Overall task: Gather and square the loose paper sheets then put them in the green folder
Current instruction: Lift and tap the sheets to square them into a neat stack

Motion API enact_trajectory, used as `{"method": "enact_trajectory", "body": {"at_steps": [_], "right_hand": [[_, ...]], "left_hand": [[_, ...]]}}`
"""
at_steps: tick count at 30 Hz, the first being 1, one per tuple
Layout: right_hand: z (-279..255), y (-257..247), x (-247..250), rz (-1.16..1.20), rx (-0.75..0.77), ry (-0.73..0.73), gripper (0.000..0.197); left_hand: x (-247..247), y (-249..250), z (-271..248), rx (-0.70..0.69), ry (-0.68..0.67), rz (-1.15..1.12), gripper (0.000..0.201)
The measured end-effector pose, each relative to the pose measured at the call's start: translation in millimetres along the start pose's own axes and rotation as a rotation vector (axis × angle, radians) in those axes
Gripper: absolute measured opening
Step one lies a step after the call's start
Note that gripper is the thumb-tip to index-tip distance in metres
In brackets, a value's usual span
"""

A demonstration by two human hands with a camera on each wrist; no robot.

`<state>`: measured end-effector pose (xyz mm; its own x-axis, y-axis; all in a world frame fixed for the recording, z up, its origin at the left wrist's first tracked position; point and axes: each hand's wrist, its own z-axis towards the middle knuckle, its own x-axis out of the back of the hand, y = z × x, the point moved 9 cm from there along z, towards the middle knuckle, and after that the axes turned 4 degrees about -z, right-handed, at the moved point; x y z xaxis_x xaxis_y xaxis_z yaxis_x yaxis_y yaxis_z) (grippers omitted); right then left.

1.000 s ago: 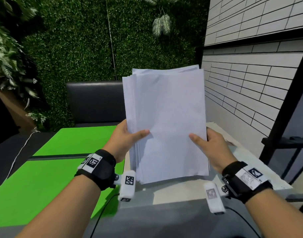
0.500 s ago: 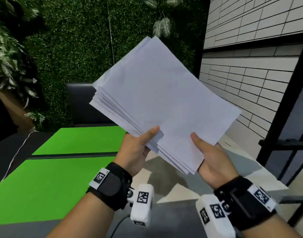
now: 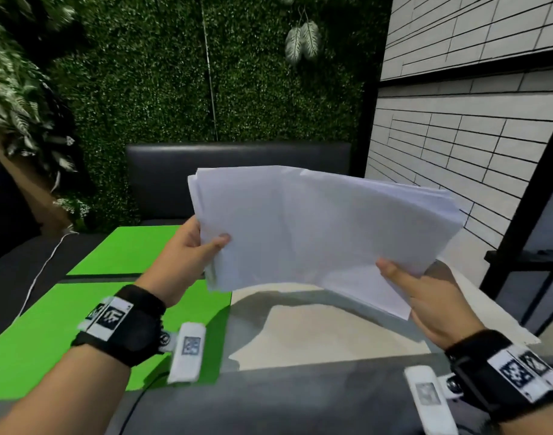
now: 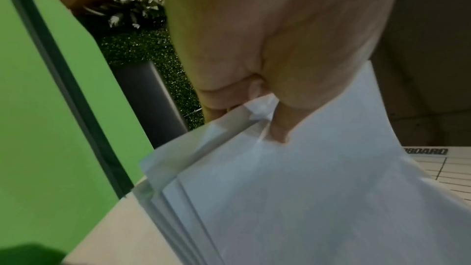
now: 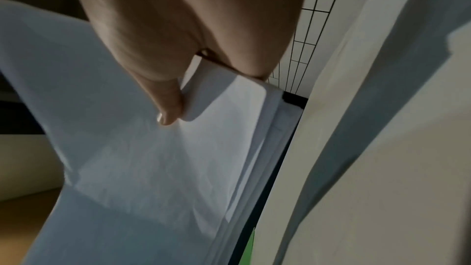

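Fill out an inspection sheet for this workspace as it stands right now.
Surface: light tabletop under the hands, partly shadowed; a printed grid sheet lies on it.
Job's things: paper stack held in the air, long side across, edges fanned, not yet square; green folder lying open on the left.
Clutter: nothing seen.
Grippers: left hand grips the stack's left edge, thumb on top; right hand grips its lower right corner.
Cables: white cable running along the dark seat at far left.
Surroundings: black bench back, artificial green hedge wall, white tiled wall.
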<state>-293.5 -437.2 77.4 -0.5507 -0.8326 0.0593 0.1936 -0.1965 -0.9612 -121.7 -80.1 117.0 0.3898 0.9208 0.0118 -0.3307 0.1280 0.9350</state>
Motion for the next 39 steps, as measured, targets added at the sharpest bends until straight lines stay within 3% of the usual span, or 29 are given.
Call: {"method": "enact_trajectory", "body": {"at_steps": [3, 8, 14, 20, 27, 31, 34, 39], "right_hand": [[3, 0, -3, -0.037, 0.046, 0.01, 0.013], [13, 31, -5, -0.083, 0.004, 0.006, 0.03], [18, 5, 2, -0.11, 0.092, 0.079, 0.021], [9, 38, 10, -0.13, -0.03, 0.062, 0.03], [14, 12, 16, -0.017, 0.073, 0.072, 0.018], [13, 40, 10, 0.045, -0.017, 0.04, 0.029], [14, 48, 14, 0.112, -0.048, 0.078, 0.032], [22, 22, 23, 0.091, 0.033, 0.093, 0.017]], "left_hand": [[-2, -16, -2, 0.01, 0.021, 0.024, 0.036], [-5, -41, -9, 0.114, 0.034, 0.109, 0.038], [-5, -28, -2, 0.051, 0.097, 0.06, 0.037], [-5, -40, -4, 0.115, 0.081, 0.025, 0.034], [0, -9, 5, -0.052, 0.109, -0.037, 0.036], [3, -33, 4, 0.074, 0.085, -0.006, 0.041], [6, -47, 3, 0.115, 0.103, 0.049, 0.026], [7, -21, 12, -0.018, 0.13, -0.016, 0.014]]}}
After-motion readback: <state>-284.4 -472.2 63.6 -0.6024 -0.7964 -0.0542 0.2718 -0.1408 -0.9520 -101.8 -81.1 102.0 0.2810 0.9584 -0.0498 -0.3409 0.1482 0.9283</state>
